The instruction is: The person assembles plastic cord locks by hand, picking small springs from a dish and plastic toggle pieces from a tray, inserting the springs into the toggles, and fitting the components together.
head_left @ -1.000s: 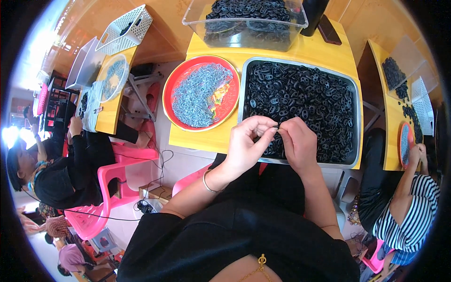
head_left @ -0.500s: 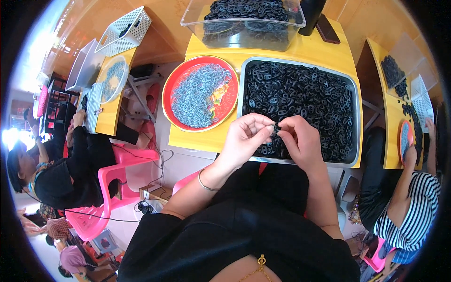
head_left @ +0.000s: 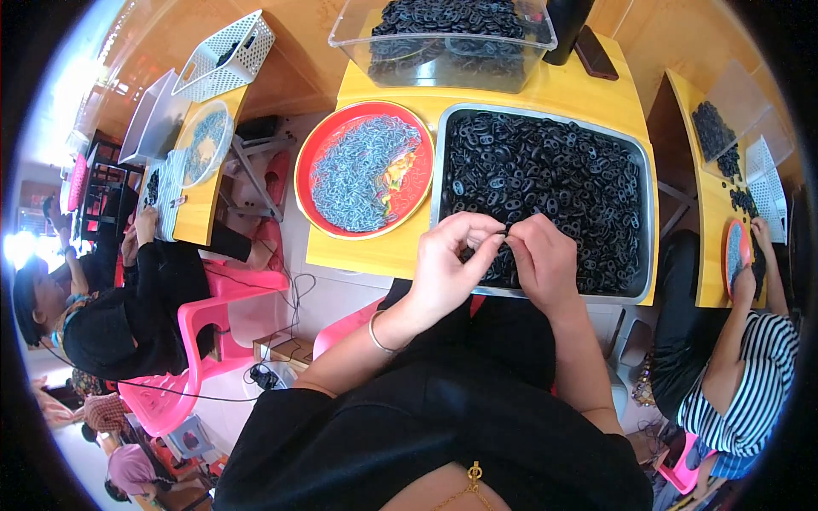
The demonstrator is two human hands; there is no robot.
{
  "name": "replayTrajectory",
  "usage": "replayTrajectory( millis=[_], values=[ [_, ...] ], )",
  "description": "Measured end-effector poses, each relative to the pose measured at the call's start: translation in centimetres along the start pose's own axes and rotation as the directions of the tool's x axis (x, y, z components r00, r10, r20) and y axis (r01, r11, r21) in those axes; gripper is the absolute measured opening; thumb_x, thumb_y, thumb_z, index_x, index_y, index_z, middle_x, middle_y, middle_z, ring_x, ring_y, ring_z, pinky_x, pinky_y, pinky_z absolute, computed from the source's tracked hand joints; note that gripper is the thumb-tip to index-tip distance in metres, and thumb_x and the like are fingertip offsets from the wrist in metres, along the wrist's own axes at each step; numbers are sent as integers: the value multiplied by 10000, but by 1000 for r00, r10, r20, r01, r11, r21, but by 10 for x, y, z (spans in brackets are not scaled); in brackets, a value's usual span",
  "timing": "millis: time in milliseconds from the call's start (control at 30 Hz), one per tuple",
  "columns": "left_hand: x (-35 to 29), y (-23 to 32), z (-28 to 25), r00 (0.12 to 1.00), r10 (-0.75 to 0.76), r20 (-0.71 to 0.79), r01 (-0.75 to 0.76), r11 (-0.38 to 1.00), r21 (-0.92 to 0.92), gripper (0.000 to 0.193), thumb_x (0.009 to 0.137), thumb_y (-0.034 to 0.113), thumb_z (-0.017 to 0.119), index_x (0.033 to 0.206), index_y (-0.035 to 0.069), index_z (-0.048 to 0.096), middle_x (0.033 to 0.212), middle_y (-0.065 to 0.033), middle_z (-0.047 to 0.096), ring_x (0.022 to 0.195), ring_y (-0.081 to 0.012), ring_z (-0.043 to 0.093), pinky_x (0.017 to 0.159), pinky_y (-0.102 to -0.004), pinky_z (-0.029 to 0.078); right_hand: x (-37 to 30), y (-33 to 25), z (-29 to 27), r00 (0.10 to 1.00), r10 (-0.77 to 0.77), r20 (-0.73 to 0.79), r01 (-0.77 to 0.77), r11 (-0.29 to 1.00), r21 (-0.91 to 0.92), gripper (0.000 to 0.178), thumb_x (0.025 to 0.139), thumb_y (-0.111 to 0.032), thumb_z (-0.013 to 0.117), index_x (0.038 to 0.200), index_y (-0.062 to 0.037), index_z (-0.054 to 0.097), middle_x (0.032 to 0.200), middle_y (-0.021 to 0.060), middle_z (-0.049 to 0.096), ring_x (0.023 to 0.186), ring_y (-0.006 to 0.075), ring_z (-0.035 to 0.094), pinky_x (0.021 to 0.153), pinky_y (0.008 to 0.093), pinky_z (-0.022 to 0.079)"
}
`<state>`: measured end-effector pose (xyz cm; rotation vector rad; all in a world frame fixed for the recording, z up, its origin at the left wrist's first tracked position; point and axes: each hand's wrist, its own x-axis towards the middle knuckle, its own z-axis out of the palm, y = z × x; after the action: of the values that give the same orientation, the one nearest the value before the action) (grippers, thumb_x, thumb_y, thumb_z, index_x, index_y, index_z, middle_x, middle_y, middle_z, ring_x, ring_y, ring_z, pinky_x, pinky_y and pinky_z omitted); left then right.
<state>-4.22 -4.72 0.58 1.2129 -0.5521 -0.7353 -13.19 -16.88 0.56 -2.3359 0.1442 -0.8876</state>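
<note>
Over the near edge of a steel tray point(head_left: 651, 230), my two hands meet fingertip to fingertip. Between them is a small black piece point(head_left: 504, 231), mostly covered by the fingers. My left hand point(head_left: 450, 266) pinches it with thumb and forefinger; my right hand point(head_left: 547, 262) pinches from the other side. Whether a metal piece is also in the fingers is too small to tell. Black oval pieces with two holes point(head_left: 545, 170) fill the tray. To its left, a round red tray point(head_left: 305, 157) holds a heap of thin silvery metal pieces point(head_left: 354, 175).
A clear plastic bin point(head_left: 443, 72) of black pieces stands at the back of the yellow table point(head_left: 341, 254), beside a black cylinder point(head_left: 564, 30) and a dark flat case point(head_left: 595, 53). Co-workers sit at tables left and right. A pink chair point(head_left: 209, 315) stands at left.
My left hand has shifted slightly right and its fingers have drawn closer together around the black piece. My right hand's fingers have curled in a little more.
</note>
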Motion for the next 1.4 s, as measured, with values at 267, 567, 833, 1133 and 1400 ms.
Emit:
replayTrajectory(
  millis=[267,567,833,1133,1400],
  values=[
    [1,-5,-2,999,32,20,-31,999,-21,113,837,-3,565,950,8,566,789,-5,592,684,-49,551,628,-182,461,-2,0,-1,992,123,33,-126,987,104,72,772,-67,601,778,-29,540,689,91,522,555,249,534,491,315,417],
    [5,0,-10,997,-45,62,50,995,-82,114,841,-1,560,956,4,558,810,-15,601,698,-50,561,638,-186,469,5,-6,-13,982,177,62,-186,959,214,147,722,-15,650,848,-36,577,759,94,580,610,197,572,531,271,455],
    [5,1,-8,993,-84,79,91,991,-95,113,843,-9,553,955,1,559,818,-16,604,696,-46,562,637,-182,472,2,-1,-5,997,74,-21,-70,985,160,129,724,11,629,824,-25,554,764,100,573,633,227,578,539,285,459],
    [4,6,2,877,469,100,-429,672,604,126,755,-38,617,872,3,595,712,-65,565,626,-145,575,578,-230,452,-3,-7,3,950,312,-2,-299,911,284,46,793,0,564,821,-14,530,720,83,529,583,170,525,516,261,406],
    [2,-5,-1,997,77,-18,-76,996,51,114,838,-12,560,952,-9,558,788,-1,582,689,-37,542,620,-178,454,-2,-5,0,900,416,128,-431,809,399,40,825,-43,552,845,-9,558,707,54,553,574,105,522,523,232,409]
  ],
)
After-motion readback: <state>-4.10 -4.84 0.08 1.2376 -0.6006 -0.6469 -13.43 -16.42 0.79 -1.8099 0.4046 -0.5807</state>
